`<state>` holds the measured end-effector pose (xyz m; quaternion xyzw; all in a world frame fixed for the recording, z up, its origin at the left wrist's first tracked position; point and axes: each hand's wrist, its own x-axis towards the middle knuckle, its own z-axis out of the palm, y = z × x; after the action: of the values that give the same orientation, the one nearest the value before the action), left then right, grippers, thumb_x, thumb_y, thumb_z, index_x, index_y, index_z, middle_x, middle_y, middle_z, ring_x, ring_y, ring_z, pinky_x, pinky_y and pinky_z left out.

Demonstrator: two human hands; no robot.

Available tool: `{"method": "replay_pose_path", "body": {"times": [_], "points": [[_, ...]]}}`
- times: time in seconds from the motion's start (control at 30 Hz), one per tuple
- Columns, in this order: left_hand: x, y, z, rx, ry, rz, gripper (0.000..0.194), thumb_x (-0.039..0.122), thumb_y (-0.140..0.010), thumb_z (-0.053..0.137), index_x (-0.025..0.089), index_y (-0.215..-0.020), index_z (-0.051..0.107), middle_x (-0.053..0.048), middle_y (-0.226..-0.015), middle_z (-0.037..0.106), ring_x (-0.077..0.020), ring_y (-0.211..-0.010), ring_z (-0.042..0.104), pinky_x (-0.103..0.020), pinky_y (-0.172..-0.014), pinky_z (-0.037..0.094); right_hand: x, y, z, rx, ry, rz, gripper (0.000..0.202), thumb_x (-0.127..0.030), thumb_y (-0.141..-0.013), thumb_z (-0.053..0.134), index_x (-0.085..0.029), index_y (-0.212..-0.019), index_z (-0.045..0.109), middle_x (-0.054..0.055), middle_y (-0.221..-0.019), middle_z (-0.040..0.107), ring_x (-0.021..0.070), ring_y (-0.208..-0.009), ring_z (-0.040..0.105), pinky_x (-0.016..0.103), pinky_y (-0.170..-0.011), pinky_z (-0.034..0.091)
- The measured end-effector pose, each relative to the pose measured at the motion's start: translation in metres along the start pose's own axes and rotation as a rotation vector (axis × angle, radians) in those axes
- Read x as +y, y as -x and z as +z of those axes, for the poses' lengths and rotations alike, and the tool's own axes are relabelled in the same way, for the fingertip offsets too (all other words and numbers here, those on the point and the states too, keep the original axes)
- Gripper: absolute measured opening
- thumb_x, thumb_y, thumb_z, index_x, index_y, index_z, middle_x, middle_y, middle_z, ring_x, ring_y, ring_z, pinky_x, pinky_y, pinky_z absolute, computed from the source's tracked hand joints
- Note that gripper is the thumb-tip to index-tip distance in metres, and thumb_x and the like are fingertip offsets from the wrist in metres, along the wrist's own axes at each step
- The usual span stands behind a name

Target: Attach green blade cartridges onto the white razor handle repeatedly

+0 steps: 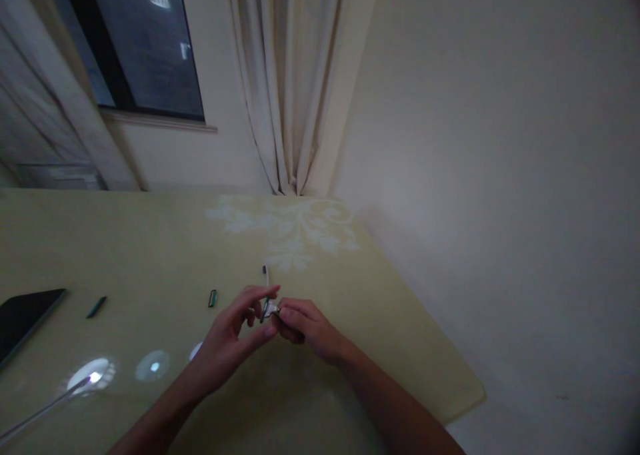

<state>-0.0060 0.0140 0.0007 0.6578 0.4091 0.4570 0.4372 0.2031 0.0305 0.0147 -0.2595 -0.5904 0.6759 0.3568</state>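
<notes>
Low in the middle of the head view, my right hand point(307, 325) pinches a small silver piece with a dark edge point(271, 309) between thumb and fingers. What kind of piece it is I cannot make out. My left hand point(235, 325) reaches around it from the left, index finger and thumb stretched apart above and below it. Whether the left fingertips touch the piece is unclear. Just behind the hands lies a thin white stick with a black end point(265, 272), its near part hidden. Left of them lies a small green and black rectangular piece point(213, 298).
Another dark green strip point(97, 307) lies farther left on the yellowish table point(150, 242). Beyond it is a flat dark device point(27, 318), with a pale cable point(45, 412) in front. A wall point(500, 175) borders the table's right side; curtains point(290, 75) hang behind.
</notes>
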Motion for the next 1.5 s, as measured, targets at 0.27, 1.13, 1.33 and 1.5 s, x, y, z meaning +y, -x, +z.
{"method": "replay_pose_path", "body": {"times": [0.27,1.13,1.33,1.5], "points": [[0.004,-0.002,-0.001,-0.096,0.214,-0.017,0.042,0.046,-0.082,0.089,0.026,-0.118,0.081,-0.007,-0.106,0.067,-0.0244,-0.096,0.064,-0.035,-0.085,0.051,0.01,0.002,-0.004,-0.112,-0.096,0.064,0.047,-0.06,-0.095,0.067,-0.016,-0.082,0.063,-0.006,-0.058,0.045,0.0082,-0.048,0.034,0.024,-0.046,0.021],[0.001,0.003,-0.003,-0.114,0.204,0.132,0.043,0.045,-0.084,0.089,0.028,-0.122,0.082,-0.005,-0.095,0.065,-0.0205,-0.088,0.058,-0.032,-0.08,0.045,0.005,0.005,-0.001,-0.171,-0.185,0.083,0.044,-0.055,-0.093,0.073,-0.015,-0.078,0.062,-0.008,-0.056,0.039,0.0066,-0.047,0.026,0.025,-0.046,0.016],[0.003,0.003,-0.001,-0.123,0.223,0.12,0.042,0.046,-0.084,0.088,0.025,-0.12,0.082,-0.005,-0.095,0.065,-0.0215,-0.089,0.059,-0.032,-0.08,0.046,0.005,0.005,-0.002,-0.171,-0.17,0.092,0.045,-0.056,-0.093,0.073,-0.016,-0.077,0.06,-0.008,-0.058,0.039,0.0064,-0.048,0.027,0.025,-0.047,0.016],[0.0,0.003,0.0,-0.099,0.221,0.132,0.042,0.046,-0.084,0.089,0.024,-0.12,0.082,-0.005,-0.093,0.063,-0.0209,-0.087,0.058,-0.032,-0.079,0.045,0.004,0.005,-0.002,-0.16,-0.179,0.083,0.045,-0.055,-0.093,0.073,-0.015,-0.076,0.06,-0.008,-0.058,0.039,0.0062,-0.048,0.026,0.026,-0.047,0.015]]}}
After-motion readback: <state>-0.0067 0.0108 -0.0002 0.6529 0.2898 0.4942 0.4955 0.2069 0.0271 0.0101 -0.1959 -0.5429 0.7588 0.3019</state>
